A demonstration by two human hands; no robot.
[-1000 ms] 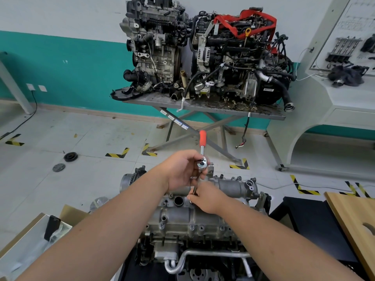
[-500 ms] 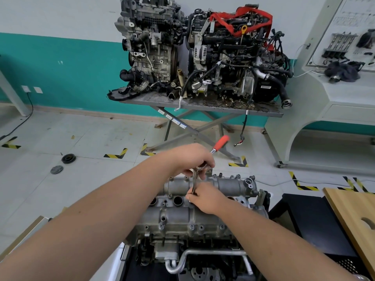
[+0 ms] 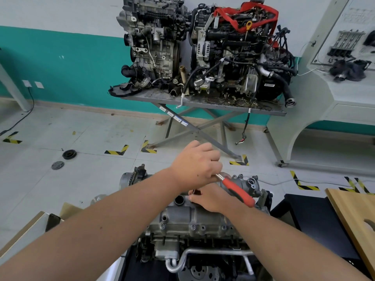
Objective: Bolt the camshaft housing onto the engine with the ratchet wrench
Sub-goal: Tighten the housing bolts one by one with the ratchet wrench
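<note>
From the head camera, the left hand curls its fingers around the head end of the chrome ratchet wrench with the red grip; the grip slants down to the right, over the right hand. The right hand's fingertips rest on the grey cast-metal camshaft housing, which sits atop the engine; whether they pinch anything I cannot tell. The wrench head and any bolt are hidden beneath the left hand.
</note>
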